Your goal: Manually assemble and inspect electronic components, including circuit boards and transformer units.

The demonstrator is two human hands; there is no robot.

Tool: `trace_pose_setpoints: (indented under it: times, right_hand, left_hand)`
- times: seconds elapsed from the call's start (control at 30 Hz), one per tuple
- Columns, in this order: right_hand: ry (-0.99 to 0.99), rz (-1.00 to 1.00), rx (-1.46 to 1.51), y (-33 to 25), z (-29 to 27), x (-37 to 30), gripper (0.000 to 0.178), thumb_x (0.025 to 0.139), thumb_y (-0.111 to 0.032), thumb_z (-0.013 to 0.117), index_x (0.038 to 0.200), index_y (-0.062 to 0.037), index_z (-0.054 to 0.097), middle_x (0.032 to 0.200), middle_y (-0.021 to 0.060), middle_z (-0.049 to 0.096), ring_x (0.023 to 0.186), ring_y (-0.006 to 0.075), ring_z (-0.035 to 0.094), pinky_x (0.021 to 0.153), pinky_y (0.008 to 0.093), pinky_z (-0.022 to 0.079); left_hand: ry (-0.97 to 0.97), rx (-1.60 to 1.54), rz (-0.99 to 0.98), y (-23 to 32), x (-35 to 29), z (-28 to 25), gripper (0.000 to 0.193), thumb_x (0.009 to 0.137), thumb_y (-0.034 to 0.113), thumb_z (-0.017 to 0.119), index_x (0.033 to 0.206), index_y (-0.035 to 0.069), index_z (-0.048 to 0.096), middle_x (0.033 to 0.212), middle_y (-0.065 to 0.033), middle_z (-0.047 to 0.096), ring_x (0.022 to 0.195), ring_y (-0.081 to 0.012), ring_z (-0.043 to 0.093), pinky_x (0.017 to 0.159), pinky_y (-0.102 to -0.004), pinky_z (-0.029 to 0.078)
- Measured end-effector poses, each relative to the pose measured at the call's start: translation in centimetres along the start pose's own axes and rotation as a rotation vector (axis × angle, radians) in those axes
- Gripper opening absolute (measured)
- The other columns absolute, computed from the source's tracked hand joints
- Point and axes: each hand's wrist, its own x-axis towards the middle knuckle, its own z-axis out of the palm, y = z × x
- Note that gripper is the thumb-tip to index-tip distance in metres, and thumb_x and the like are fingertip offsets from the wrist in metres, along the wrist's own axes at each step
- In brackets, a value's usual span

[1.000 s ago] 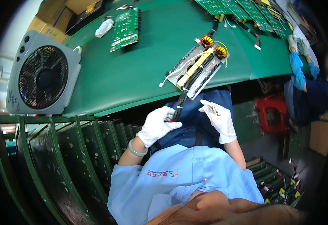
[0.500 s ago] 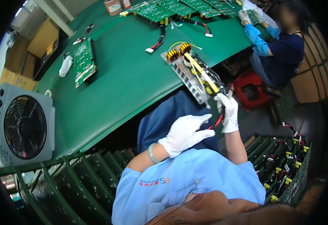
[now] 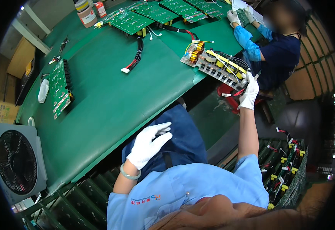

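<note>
Right hand (image 3: pixel 249 91) outstretched, holding circuit board (image 3: pixel 218 69), left hand (image 3: pixel 148 145) loosely cupped

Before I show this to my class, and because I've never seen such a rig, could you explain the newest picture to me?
There is no robot here, just a person working by hand. A wide fisheye camera on that person's head, the left one of a pair, looks down, so straight edges bend toward the rim. The gloved right hand holds the near end of a circuit assembly at the edge of the green table. The gloved left hand is empty, over the lap. On the table, a green circuit board lies at the left, and a row of green boards at the far side. A grey fan stands at the left. At the upper right, a co-worker's hands hold another board.
</note>
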Motion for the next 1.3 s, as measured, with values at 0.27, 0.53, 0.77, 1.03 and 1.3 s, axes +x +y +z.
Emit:
trace_pose_setpoints:
  times: [0.27, 0.53, 0.77, 1.03, 1.3]
  right_hand:
    - [0.1, -0.023, 0.099, 1.2, -1.3, 3.2, 0.017, 0.093, -0.02, 0.064, 0.097, -0.0037, 0.064, 0.075, 0.0022, 0.065, 0.051, 0.0028, 0.047, 0.046, 0.0157, 0.036]
    - [0.288, -0.004, 0.271, 1.8, -4.5, 3.1, 0.017, 0.099, -0.023, 0.054, 0.094, -0.0074, 0.061, 0.069, -0.0007, 0.058, 0.049, 0.0039, 0.044, 0.043, 0.0161, 0.035]
    - [0.43, -0.092, 0.346, 2.1, 1.1, 6.5, 0.019, 0.095, -0.024, 0.061, 0.086, -0.0074, 0.06, 0.067, -0.0022, 0.054, 0.052, 0.0061, 0.043, 0.049, 0.021, 0.036]
    - [0.266, 0.038, 0.311, 4.5, 1.1, 11.6, 0.016, 0.095, -0.025, 0.061, 0.091, -0.0091, 0.062, 0.067, -0.003, 0.056, 0.052, 0.0066, 0.046, 0.051, 0.0221, 0.04]
    - [0.293, -0.172, -0.262, 4.1, -5.0, 5.1, 0.042, 0.1, -0.044, 0.048, 0.113, -0.0081, 0.064, 0.093, 0.0012, 0.063, 0.068, 0.0093, 0.053, 0.051, 0.0245, 0.041]
  left_hand:
    - [0.209, -0.056, -0.08, -0.8, 1.0, -3.7, 0.035, 0.087, 0.007, 0.069, 0.12, -0.001, 0.063, 0.104, -0.0092, 0.069, 0.088, -0.0124, 0.062, 0.084, -0.0263, 0.05]
    - [0.29, -0.036, -0.131, -1.4, 2.2, -5.8, 0.035, 0.086, 0.003, 0.068, 0.12, 0.0, 0.064, 0.103, -0.0066, 0.07, 0.086, -0.0097, 0.061, 0.081, -0.024, 0.049]
    - [0.375, -0.228, -0.26, -2.4, 2.5, -6.1, 0.033, 0.089, -0.004, 0.063, 0.122, -0.002, 0.062, 0.106, -0.0082, 0.069, 0.088, -0.0075, 0.059, 0.081, -0.0206, 0.047]
    - [0.348, -0.325, -0.239, -2.2, 2.8, -6.2, 0.034, 0.089, -0.004, 0.064, 0.122, -0.001, 0.062, 0.106, -0.0074, 0.069, 0.089, -0.0067, 0.06, 0.081, -0.0197, 0.048]
    - [0.424, 0.275, -0.067, 0.5, 6.6, -8.5, 0.033, 0.089, 0.01, 0.069, 0.119, -0.002, 0.062, 0.11, -0.0118, 0.068, 0.092, -0.0175, 0.065, 0.083, -0.0284, 0.052]
